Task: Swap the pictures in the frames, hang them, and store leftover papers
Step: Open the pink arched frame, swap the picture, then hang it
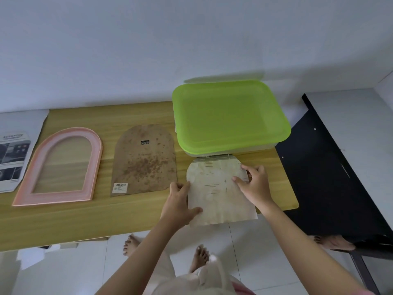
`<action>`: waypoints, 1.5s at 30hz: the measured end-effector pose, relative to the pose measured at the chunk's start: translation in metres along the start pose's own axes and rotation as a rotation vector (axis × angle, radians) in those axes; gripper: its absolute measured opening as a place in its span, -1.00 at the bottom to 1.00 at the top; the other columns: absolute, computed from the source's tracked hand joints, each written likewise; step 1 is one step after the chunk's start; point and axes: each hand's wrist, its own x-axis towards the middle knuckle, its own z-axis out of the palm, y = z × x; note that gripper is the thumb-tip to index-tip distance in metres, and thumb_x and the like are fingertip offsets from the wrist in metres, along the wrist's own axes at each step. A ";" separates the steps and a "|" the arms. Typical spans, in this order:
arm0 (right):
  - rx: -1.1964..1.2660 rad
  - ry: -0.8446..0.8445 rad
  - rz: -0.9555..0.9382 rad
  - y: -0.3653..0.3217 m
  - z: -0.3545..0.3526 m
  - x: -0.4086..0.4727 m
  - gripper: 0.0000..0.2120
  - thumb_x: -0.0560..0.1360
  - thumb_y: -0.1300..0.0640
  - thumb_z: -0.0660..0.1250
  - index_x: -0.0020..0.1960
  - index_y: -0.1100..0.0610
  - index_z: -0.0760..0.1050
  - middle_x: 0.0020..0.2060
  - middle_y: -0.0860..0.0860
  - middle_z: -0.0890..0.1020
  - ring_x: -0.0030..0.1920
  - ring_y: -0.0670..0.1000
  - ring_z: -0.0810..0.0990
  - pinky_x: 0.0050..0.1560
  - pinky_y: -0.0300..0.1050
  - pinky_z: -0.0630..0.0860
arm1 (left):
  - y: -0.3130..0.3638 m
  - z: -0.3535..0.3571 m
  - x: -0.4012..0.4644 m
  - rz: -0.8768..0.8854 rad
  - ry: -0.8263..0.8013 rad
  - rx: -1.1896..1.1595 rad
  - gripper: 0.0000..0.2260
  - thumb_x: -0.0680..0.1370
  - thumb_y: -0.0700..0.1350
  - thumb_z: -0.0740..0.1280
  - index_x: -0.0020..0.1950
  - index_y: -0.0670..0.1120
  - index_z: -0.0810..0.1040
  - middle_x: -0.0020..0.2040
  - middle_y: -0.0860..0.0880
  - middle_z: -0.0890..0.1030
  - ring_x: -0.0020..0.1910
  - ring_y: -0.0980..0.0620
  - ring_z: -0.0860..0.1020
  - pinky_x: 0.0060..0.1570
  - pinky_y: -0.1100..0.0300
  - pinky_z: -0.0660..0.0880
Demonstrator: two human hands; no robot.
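Observation:
An arch-shaped stained paper sheet [219, 192] lies on the wooden table [136, 116], its lower edge hanging over the front edge. My left hand [180, 201] grips its left edge, thumb on top. My right hand [253, 184] pinches its right side near the top. A pink arched frame [93, 158], empty with the tabletop showing through, lies at the left. Between them lies the brown arched backing board [144, 162], hanger side up with a barcode label.
A clear box with a green lid [229, 116] stands at the back right, touching the paper's top. A printed sheet [14, 158] lies at the far left. A black table [331, 167] stands to the right, with another person's foot [333, 241] beneath it.

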 end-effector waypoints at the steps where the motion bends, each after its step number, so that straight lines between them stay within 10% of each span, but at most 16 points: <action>1: -0.002 0.000 0.003 0.000 0.000 0.000 -0.50 0.36 -0.03 0.50 0.25 0.10 0.51 0.01 0.04 0.38 0.07 0.05 0.42 0.10 -0.11 0.42 | 0.000 0.000 0.000 -0.001 0.000 0.008 -0.20 0.33 0.07 0.50 0.46 -0.04 0.19 0.23 0.00 0.21 0.15 0.02 0.38 0.15 0.09 0.49; 19: -0.047 0.202 -0.273 -0.090 0.050 -0.025 -0.63 0.41 -0.08 0.32 0.09 0.15 0.58 -0.11 0.09 0.52 -0.03 0.13 0.47 -0.05 0.03 0.45 | -0.036 -0.064 -0.027 0.105 0.236 -0.170 -0.48 0.42 0.01 0.44 0.34 -0.02 0.40 0.09 0.02 0.36 -0.02 0.15 0.45 0.01 0.32 0.43; 38: -0.018 -0.128 -0.490 -0.434 0.345 -0.038 -0.70 0.44 0.03 0.40 0.14 0.10 0.54 -0.03 0.00 0.58 0.06 0.04 0.51 0.09 -0.01 0.43 | -0.362 -0.360 -0.064 -0.327 0.632 -0.179 -0.58 0.43 0.00 0.42 0.25 -0.05 0.47 0.19 -0.08 0.42 0.15 -0.07 0.46 0.16 0.03 0.45; 45: -0.208 -0.324 -0.437 -0.504 0.417 -0.017 -0.55 0.48 -0.08 0.33 0.31 0.06 0.43 0.14 0.02 0.53 0.20 0.10 0.44 0.19 0.06 0.36 | -0.425 -0.411 -0.057 -0.375 0.539 -0.114 -0.53 0.39 0.01 0.46 0.25 -0.05 0.45 0.07 0.02 0.35 0.15 -0.01 0.40 0.05 0.26 0.29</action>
